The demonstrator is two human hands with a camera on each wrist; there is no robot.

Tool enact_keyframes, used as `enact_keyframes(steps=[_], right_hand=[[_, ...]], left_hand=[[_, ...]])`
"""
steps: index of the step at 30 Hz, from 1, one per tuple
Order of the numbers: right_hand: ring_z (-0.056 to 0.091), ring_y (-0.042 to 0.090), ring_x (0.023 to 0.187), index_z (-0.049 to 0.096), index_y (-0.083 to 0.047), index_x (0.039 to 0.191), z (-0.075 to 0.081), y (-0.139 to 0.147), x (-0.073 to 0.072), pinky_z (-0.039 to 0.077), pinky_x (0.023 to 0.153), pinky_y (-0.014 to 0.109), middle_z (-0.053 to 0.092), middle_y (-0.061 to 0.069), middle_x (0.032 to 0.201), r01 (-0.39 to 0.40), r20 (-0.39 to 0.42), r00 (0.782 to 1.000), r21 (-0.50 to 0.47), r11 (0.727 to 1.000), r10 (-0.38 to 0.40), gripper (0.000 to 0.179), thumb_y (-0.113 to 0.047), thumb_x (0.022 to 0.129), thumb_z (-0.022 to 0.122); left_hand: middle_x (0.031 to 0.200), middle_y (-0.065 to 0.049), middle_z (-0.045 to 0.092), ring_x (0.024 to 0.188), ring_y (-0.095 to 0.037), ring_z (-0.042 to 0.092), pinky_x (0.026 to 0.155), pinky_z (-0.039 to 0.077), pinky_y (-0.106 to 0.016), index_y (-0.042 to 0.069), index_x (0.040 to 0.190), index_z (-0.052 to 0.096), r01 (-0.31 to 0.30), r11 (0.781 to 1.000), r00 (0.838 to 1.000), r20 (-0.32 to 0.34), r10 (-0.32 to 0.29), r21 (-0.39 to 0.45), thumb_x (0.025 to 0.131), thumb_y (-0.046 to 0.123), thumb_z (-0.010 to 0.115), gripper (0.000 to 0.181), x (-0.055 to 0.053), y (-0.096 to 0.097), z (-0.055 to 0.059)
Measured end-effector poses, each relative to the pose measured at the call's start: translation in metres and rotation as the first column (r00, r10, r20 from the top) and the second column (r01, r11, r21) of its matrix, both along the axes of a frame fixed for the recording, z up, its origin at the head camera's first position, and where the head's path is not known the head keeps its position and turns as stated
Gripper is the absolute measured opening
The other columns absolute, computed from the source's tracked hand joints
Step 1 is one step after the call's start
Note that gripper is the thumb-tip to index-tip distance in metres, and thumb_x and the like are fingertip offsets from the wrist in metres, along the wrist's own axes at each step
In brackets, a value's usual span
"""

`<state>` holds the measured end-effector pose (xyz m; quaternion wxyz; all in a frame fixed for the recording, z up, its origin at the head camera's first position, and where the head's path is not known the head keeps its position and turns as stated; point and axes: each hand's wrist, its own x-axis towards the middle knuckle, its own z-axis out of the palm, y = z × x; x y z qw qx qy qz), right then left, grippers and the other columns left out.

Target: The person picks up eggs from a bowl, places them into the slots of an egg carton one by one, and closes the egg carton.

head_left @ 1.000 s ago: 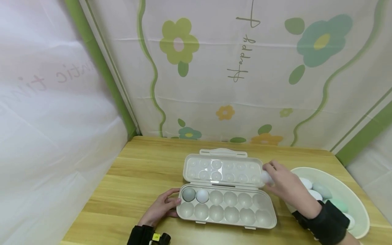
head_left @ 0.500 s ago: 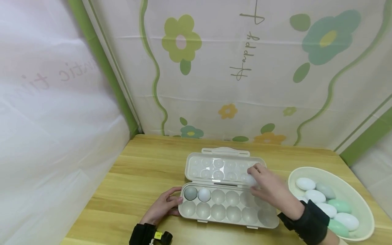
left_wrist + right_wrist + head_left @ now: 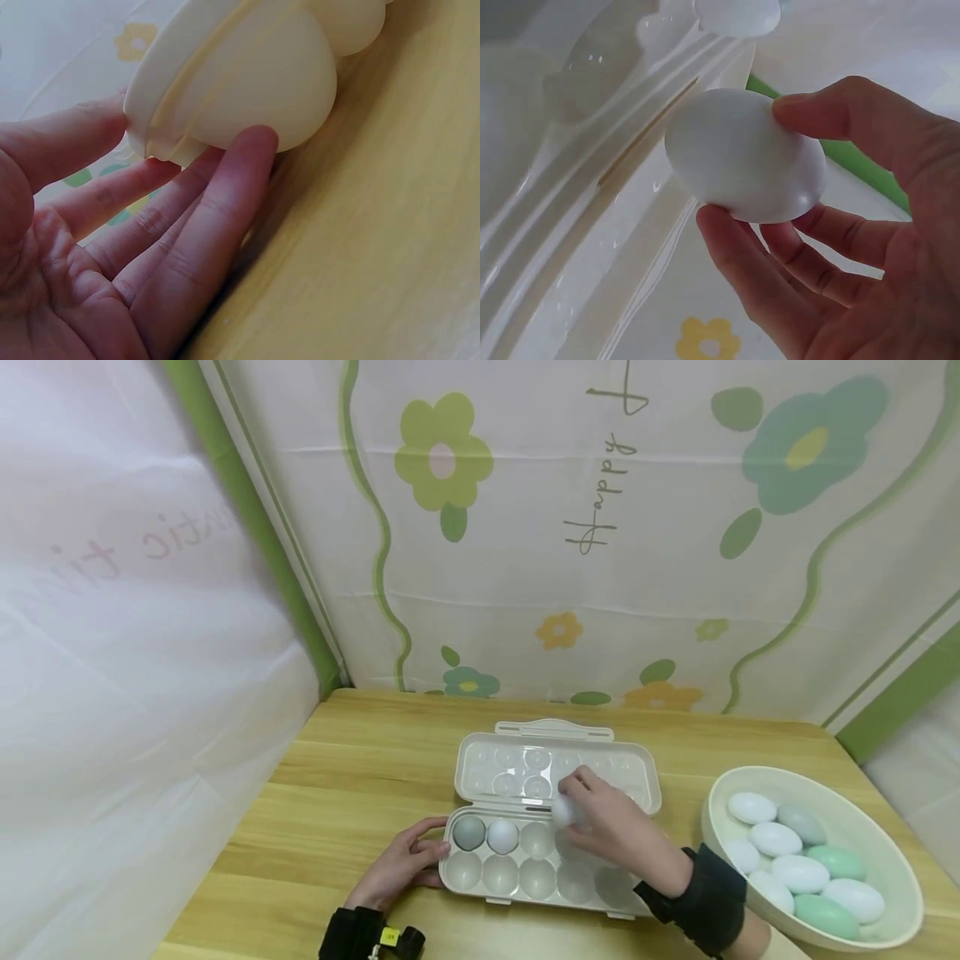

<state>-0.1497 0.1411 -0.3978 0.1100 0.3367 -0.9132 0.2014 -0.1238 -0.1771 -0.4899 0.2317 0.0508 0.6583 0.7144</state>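
Note:
A cream egg box (image 3: pixel 537 878) lies open on the table, its lid (image 3: pixel 491 789) laid back on the far side. In its far row, at the left end, sit a grey-green egg (image 3: pixel 468 832) and a white egg (image 3: pixel 502 836). My left hand (image 3: pixel 401 867) holds the box's left end, with the thumb at the rim and fingers against the rounded underside (image 3: pixel 262 90). Over the far row, my right hand (image 3: pixel 622 831) pinches another white egg (image 3: pixel 739 154) between thumb and fingertips. That hand hides the box's right part in the head view.
At the right stands a cream bowl (image 3: pixel 900 881) with several white, grey and green eggs (image 3: pixel 828 862). The wooden table (image 3: pixel 300 827) ends at a flower-printed curtain (image 3: pixel 510 543) behind; another white curtain (image 3: pixel 150 693) hangs at the left.
My right hand has carried the white egg leftward from beside the bowl to above the egg box's far row. The left hand has stayed at the box's left end.

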Motion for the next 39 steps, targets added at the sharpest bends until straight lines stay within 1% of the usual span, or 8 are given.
enact_keyframes(steps=[3,8,12,18,24,27,31,39], right_hand=[[0.047,0.01,0.066,0.055,-0.007,0.097,-0.003,-0.008,-0.001,0.048,0.056,0.022,0.05,0.0,0.091,-0.034,0.006,0.999,-0.002,0.999,0.034,0.038,-0.008,0.063,0.071],[0.043,0.009,0.061,0.052,-0.009,0.093,-0.007,-0.018,-0.003,0.044,0.051,0.019,0.046,-0.002,0.087,-0.076,-0.022,0.997,0.03,0.997,0.077,0.037,-0.005,0.06,0.068],[0.043,0.011,0.064,0.051,-0.01,0.093,-0.008,-0.025,-0.005,0.044,0.051,0.019,0.044,-0.002,0.085,-0.103,-0.018,0.994,0.077,0.992,0.105,0.038,-0.006,0.061,0.07],[0.044,0.011,0.067,0.051,-0.008,0.096,-0.011,-0.035,-0.005,0.046,0.054,0.02,0.045,0.0,0.089,-0.164,0.018,0.986,0.147,0.975,0.163,0.037,-0.013,0.066,0.073],[0.039,0.01,0.065,0.05,-0.007,0.094,-0.017,-0.041,-0.006,0.041,0.052,0.017,0.037,-0.003,0.083,-0.213,0.027,0.977,0.176,0.961,0.211,0.04,-0.009,0.062,0.072],[0.039,0.011,0.066,0.049,-0.008,0.095,-0.02,-0.041,-0.005,0.04,0.054,0.018,0.036,-0.004,0.083,-0.215,0.035,0.976,0.2,0.956,0.213,0.041,-0.009,0.061,0.073],[0.04,0.011,0.069,0.05,-0.009,0.099,-0.023,-0.041,-0.004,0.042,0.056,0.019,0.038,-0.003,0.085,-0.207,0.054,0.978,0.238,0.949,0.2,0.044,-0.013,0.063,0.076],[0.042,0.011,0.068,0.051,-0.009,0.1,-0.026,-0.04,-0.003,0.044,0.056,0.02,0.042,-0.003,0.086,-0.192,0.031,0.981,0.263,0.945,0.191,0.044,-0.014,0.066,0.078]], left_hand=[[0.103,-0.019,0.067,0.089,-0.027,0.064,0.072,0.058,-0.04,0.004,0.138,0.036,-0.003,1.0,1.0,-0.002,0.003,-0.005,0.09,0.021,0.058,0.055,0.0,0.0,0.0],[0.103,-0.02,0.067,0.089,-0.028,0.064,0.072,0.058,-0.04,0.005,0.137,0.037,0.005,1.0,1.0,-0.011,-0.005,-0.007,0.09,0.021,0.058,0.054,0.0,0.0,0.002],[0.102,-0.019,0.067,0.088,-0.027,0.064,0.071,0.058,-0.039,0.004,0.137,0.037,0.011,1.0,1.0,-0.015,-0.011,-0.001,0.091,0.02,0.057,0.053,-0.001,0.0,0.002],[0.101,-0.019,0.067,0.087,-0.027,0.065,0.07,0.058,-0.037,0.003,0.137,0.037,0.011,1.0,1.0,-0.017,-0.011,0.007,0.091,0.019,0.057,0.052,-0.002,0.0,-0.001],[0.102,-0.02,0.067,0.088,-0.027,0.065,0.07,0.058,-0.038,0.004,0.136,0.038,0.01,1.0,1.0,-0.019,-0.01,0.001,0.091,0.02,0.058,0.052,-0.002,0.001,-0.002],[0.102,-0.02,0.067,0.088,-0.027,0.065,0.07,0.058,-0.038,0.004,0.136,0.039,0.012,1.0,1.0,-0.018,-0.012,0.0,0.091,0.02,0.058,0.052,-0.002,0.001,-0.001],[0.102,-0.02,0.067,0.088,-0.027,0.065,0.07,0.058,-0.038,0.004,0.136,0.039,0.012,1.0,1.0,-0.015,-0.012,-0.006,0.091,0.02,0.058,0.051,-0.002,0.002,-0.001],[0.104,-0.021,0.066,0.09,-0.028,0.064,0.071,0.058,-0.038,0.003,0.137,0.037,0.007,1.0,1.0,-0.009,-0.007,-0.001,0.091,0.02,0.057,0.053,-0.001,0.001,-0.001]])
